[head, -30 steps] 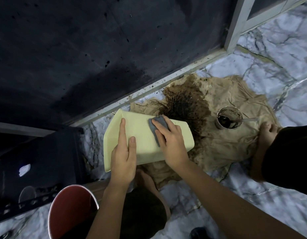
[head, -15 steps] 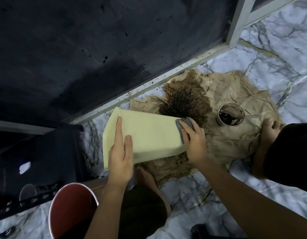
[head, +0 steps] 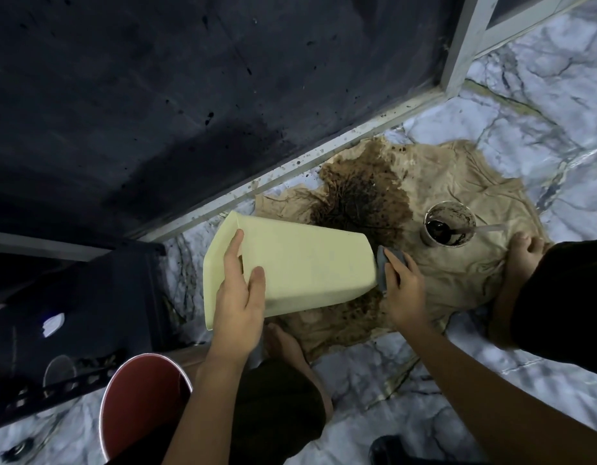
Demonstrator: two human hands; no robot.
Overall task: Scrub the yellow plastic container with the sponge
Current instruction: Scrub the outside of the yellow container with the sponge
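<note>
Above stained tan cloth (head: 458, 273): pale yellow plastic tapered container (head: 304, 263) on side, steadied near rim by left hand (head: 240, 293). Right hand (head: 402, 286) pressing grey sponge (head: 386, 263) against base. Side looks clean; base mid-scrub, inside unseen.

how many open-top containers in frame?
3. Yellow plastic container on its side in the left hand; small dirty cup on the brown cloth; red bucket at bottom left. Dark crate may hide more.

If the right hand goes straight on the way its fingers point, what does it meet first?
The right hand presses the grey sponge on the yellow container's narrow end. Its fingers point up-left, so probably the dark-stained cloth comes first; depth is unclear.
</note>
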